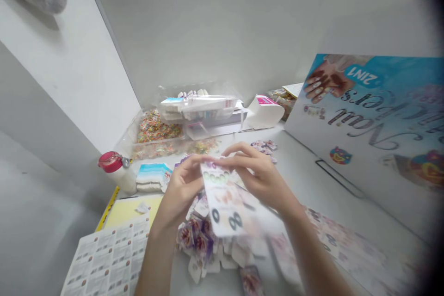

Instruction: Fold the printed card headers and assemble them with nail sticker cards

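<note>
Both hands hold a white printed card [222, 203] by its far edge. Coloured pictures and dark round shapes cover it, and its near end is blurred. My left hand [183, 182] has its fingers closed at the card's far left corner. On the right, the fingers of my right hand [255, 173] pinch the top edge, close to the left fingertips. Beneath the card lies a loose heap of small purple and white printed cards [199, 238]. Longer printed sheets [350, 245] lie to the right of my right forearm.
A sheet of printed labels [104, 254] and a yellow sheet [128, 210] lie at left, near a red-capped bottle [120, 173] and a blue-white card stack [152, 176]. Behind stand clear trays with colourful bits [157, 127] and packs [201, 106]. A large nail-stickers box [374, 134] stands right.
</note>
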A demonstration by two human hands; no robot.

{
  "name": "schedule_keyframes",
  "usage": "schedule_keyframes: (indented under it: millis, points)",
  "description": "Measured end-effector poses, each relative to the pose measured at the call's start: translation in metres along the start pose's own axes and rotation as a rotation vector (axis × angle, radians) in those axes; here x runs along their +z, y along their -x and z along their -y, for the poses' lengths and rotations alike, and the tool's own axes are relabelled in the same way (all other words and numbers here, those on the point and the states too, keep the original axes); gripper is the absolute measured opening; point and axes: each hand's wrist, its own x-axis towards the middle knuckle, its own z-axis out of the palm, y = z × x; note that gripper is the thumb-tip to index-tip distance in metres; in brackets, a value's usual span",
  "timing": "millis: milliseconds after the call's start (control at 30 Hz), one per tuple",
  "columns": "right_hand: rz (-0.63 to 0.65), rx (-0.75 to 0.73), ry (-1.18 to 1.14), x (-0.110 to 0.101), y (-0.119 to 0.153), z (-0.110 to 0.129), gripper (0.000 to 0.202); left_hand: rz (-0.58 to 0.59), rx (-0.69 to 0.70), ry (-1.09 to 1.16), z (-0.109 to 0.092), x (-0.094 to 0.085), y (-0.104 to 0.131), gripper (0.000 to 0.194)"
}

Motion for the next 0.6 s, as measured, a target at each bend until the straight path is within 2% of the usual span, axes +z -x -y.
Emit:
schedule_keyframes:
  millis: [67,100,167,267,333,400,533,600]
  points:
    - [0.018,-0.002,0.001,0.001,0.000,-0.003,0.046,0.039,0.023,-0.100,0.000,-0.001,0.000,0.018]
    - [0.033,0.012,-0.021,0.002,-0.001,-0.006,0.044,0.021,0.031,-0.133,0.000,-0.001,-0.001,0.014]
    - [0.037,0.072,-0.106,0.005,-0.002,-0.013,0.040,-0.068,0.046,-0.120,0.003,0.001,-0.004,0.009]
    - [-0.036,0.236,-0.189,0.008,-0.003,-0.028,0.039,-0.229,0.096,-0.014,0.007,0.003,-0.009,0.021]
    - [-0.088,0.365,-0.152,0.009,-0.003,-0.042,0.040,-0.301,0.139,0.017,0.008,0.000,-0.012,0.032]
    - [-0.105,0.477,-0.062,0.011,-0.003,-0.060,0.039,-0.329,0.176,0.044,0.007,-0.006,-0.014,0.035]
    - [-0.004,0.632,0.158,0.024,-0.008,-0.114,0.035,-0.342,0.238,0.046,0.008,-0.019,-0.014,0.010]
    - [0.022,0.670,0.220,0.037,-0.014,-0.144,0.027,-0.354,0.214,0.024,0.009,-0.022,-0.014,0.010]
